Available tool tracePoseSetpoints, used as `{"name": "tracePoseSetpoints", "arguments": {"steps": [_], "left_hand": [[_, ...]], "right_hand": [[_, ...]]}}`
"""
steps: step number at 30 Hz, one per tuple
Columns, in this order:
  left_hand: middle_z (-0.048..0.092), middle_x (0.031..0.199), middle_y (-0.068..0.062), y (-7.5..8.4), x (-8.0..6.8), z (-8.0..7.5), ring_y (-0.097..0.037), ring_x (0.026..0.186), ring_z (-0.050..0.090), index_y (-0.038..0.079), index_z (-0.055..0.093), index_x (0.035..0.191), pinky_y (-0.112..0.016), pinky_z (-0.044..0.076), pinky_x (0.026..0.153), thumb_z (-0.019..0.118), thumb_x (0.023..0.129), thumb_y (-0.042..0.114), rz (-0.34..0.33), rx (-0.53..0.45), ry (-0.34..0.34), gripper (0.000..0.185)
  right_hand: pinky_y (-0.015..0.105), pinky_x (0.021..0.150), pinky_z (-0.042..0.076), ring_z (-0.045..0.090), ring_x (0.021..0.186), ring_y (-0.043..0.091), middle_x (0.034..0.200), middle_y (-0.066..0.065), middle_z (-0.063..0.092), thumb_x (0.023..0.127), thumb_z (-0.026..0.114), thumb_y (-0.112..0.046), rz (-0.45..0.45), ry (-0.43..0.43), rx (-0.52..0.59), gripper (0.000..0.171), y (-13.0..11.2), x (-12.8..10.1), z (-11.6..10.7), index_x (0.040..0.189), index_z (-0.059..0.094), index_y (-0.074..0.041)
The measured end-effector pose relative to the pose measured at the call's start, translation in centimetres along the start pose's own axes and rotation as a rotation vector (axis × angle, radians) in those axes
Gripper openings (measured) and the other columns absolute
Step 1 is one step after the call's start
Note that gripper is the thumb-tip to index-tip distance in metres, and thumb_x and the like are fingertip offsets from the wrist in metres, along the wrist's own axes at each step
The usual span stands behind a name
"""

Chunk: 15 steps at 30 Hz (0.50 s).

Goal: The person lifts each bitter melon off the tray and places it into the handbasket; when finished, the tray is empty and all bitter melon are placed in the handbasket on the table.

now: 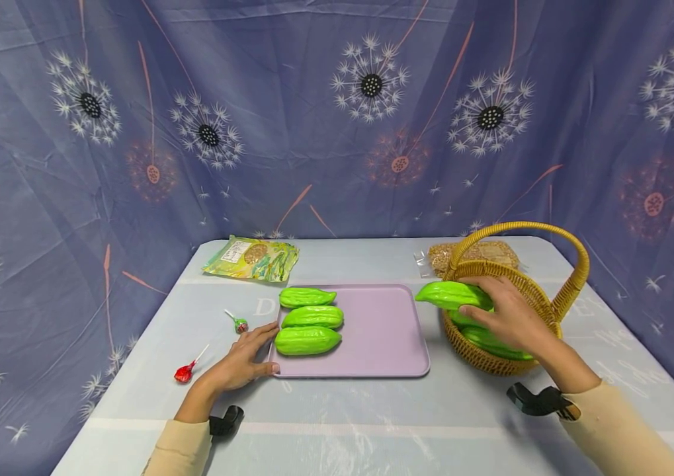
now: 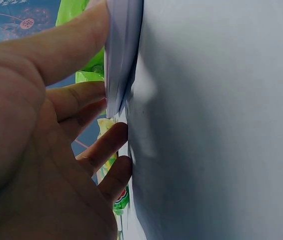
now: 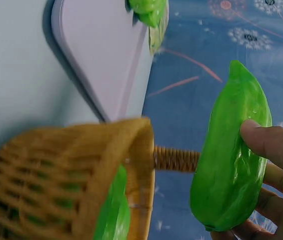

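In the head view my right hand (image 1: 506, 314) grips a bright green bitter melon (image 1: 452, 295) just above the wicker basket (image 1: 473, 357). The right wrist view shows the thumb pressed on the near side of this ridged, pointed melon (image 3: 231, 155), fingers behind it. More green melons (image 1: 494, 342) lie inside the basket. Three others, such as the front melon (image 1: 308, 340), lie in a column on the left part of a lilac tray (image 1: 381, 330). My left hand (image 1: 241, 360) rests at the tray's left edge, thumb and fingertips touching the rim (image 2: 116, 60), fingers loosely extended.
Left of the tray lie a green lollipop (image 1: 241, 324) and a red lollipop (image 1: 184, 373). A green printed packet (image 1: 253, 259) sits at the back left. Behind the basket, whose tall handle (image 1: 577, 271) arches up, is a clear packet (image 1: 479, 254). A patterned curtain (image 1: 289, 132) encloses the table.
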State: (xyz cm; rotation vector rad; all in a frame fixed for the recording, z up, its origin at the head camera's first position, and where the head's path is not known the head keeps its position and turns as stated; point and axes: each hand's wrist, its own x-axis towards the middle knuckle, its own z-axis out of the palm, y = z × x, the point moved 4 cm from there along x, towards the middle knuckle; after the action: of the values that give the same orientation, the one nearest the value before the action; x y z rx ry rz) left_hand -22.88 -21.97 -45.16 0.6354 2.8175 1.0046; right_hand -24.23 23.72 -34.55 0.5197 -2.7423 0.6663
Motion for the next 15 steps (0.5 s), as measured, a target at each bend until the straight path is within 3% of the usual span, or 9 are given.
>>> {"name": "tracePoseSetpoints", "arguments": {"steps": [9, 15], "left_hand": [[0.033, 0.152, -0.014, 0.2, 0.0, -0.1, -0.041, 0.135, 0.028, 0.002, 0.039, 0.142, -0.065, 0.020, 0.104, 0.072, 0.082, 0.029, -0.003, 0.005, -0.001, 0.074], [0.033, 0.152, -0.014, 0.1, 0.0, -0.1, -0.040, 0.135, 0.028, 0.002, 0.039, 0.143, -0.064, 0.020, 0.105, 0.072, 0.082, 0.029, -0.007, 0.006, -0.004, 0.074]], "right_hand": [[0.061, 0.088, 0.035, 0.042, 0.117, 0.043, 0.126, 0.023, 0.055, 0.086, 0.068, -0.026, 0.023, -0.001, -0.009, 0.050, 2.1, -0.9, -1.7, 0.129, 0.052, -0.005], [0.062, 0.086, 0.035, 0.041, 0.116, 0.044, 0.128, 0.024, 0.053, 0.087, 0.068, -0.023, 0.025, -0.005, -0.007, 0.049, 3.2, -1.3, -2.4, 0.129, 0.052, -0.003]]}}
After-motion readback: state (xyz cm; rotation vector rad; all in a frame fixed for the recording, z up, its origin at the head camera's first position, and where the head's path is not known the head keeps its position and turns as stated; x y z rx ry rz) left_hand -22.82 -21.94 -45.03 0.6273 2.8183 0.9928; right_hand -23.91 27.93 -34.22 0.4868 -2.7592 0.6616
